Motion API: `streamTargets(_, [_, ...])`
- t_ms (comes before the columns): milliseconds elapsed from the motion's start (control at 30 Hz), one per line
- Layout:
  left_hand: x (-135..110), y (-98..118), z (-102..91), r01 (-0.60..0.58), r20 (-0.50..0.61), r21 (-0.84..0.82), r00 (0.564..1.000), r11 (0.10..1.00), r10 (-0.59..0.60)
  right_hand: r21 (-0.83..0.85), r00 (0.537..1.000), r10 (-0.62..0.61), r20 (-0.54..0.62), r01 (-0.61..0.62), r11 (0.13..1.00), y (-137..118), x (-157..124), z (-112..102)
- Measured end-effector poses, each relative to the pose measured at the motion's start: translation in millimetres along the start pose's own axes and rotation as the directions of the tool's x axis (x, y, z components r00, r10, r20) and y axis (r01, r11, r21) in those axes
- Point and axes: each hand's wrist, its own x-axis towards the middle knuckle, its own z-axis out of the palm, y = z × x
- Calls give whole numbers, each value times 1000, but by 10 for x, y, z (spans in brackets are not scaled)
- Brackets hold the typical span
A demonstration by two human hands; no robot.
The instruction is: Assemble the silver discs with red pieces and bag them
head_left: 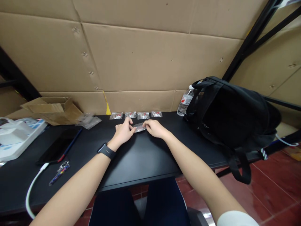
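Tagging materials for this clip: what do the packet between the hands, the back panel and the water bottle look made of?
Packet: probably thin plastic film, glossy, with crinkled highlights. Back panel: apparently cardboard, matte brown, visibly creased. Water bottle: likely clear plastic, shiny and see-through, though glass isn't fully ruled out.

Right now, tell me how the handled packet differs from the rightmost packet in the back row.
The handled packet has the left hand and right hand at its ends; the rightmost packet lies untouched. The handled packet is farther from the cardboard wall than the rightmost packet. Both have clear, shiny wrapping.
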Motion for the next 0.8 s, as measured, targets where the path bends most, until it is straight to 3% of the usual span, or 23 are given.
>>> streamTargets(367, [-10,-79,58,-97,9,236,995,967,98,-142,996,40,74,-29,989,-76,-42,12])
streamTargets(633, [-29,-77,86,-193,40,243,981,951,189,-210,998,42,41,-33,977,-76,-20,98])
streamTargets(800, [-24,-65,82,-195,46,258,981,946,190,-208,1000,16,22,-11,978,-61,5,115])
